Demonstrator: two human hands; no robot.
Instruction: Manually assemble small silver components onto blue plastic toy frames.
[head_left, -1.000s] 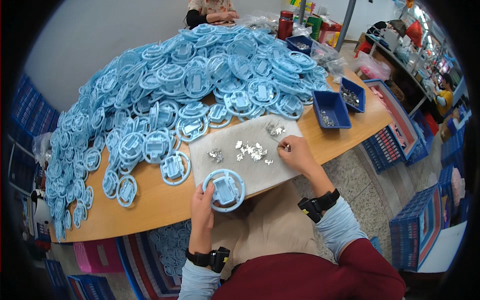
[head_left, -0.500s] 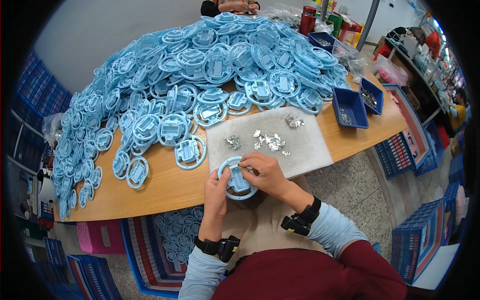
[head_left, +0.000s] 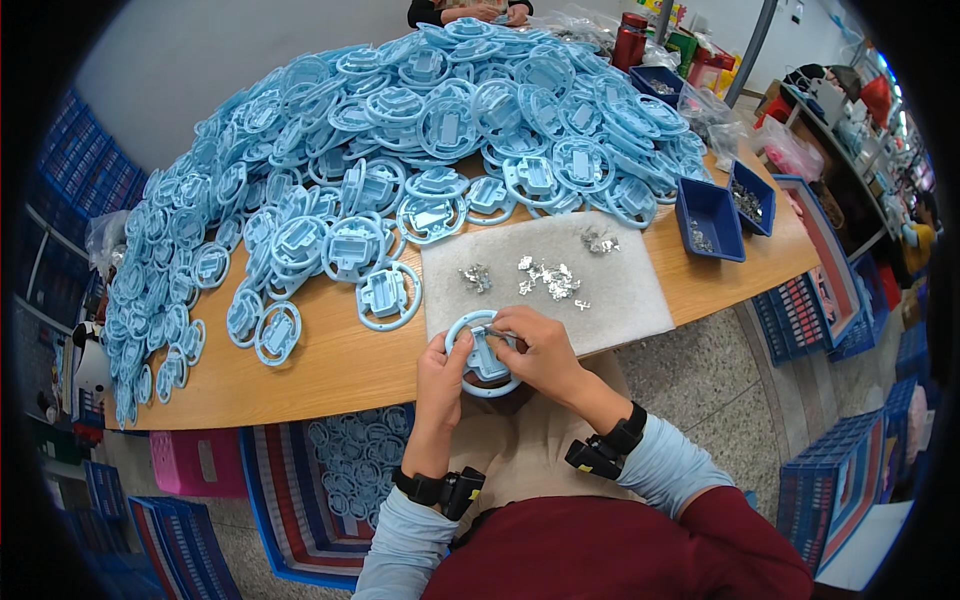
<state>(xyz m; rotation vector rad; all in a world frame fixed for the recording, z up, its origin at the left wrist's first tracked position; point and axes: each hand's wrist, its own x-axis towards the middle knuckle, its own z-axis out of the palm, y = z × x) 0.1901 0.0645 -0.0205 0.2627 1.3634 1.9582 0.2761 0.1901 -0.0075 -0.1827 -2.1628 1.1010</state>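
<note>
Left hand [head_left: 438, 378]: I gripped the blue wheel [head_left: 487, 359] by its left rim, over the pale mat's [head_left: 640, 295] near edge.
Right hand [head_left: 540, 348]: I pinched a slim tool [head_left: 494, 332] above it.
Blue wheel: a slack hold could have tilted it — tool skidding.
Metal bits [head_left: 552, 281]: farther off — a knock could have scattered them.

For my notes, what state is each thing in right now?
Left hand, gripping the held wheel
Held wheel, recessed side showing
Right hand, closed on a thin tool
White mat, lying flat
Metal bits, loose in separate piles
Wheel heap, piled loosely
Nearest blue tub, open, partly filled
Striped crate, open, holding wheels
</note>
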